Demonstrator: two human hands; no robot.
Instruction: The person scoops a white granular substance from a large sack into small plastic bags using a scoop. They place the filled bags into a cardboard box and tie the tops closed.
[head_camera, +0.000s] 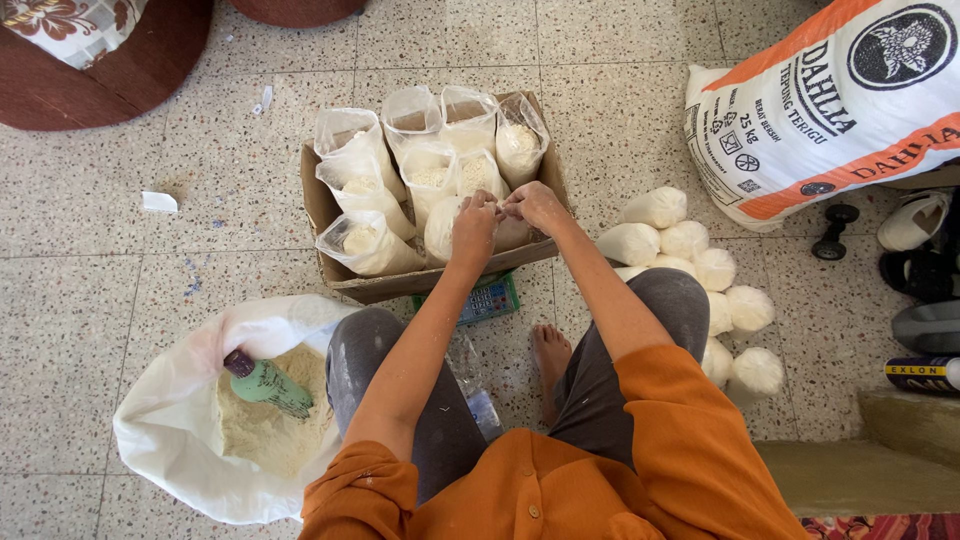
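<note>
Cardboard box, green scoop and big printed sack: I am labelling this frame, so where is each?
cardboard box (345, 283), head view, on its front left wall.
green scoop (275, 387), head view, on its body lying in the flour.
printed sack (800, 120), head view, on its white front face.

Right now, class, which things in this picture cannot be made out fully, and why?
- Bag being tied: neck hidden by left hand and right hand, head view.
- Calculator: mostly covered by left forearm.
- Big sack: cut off by frame edge.
- Scoop: tip buried in flour.
</note>
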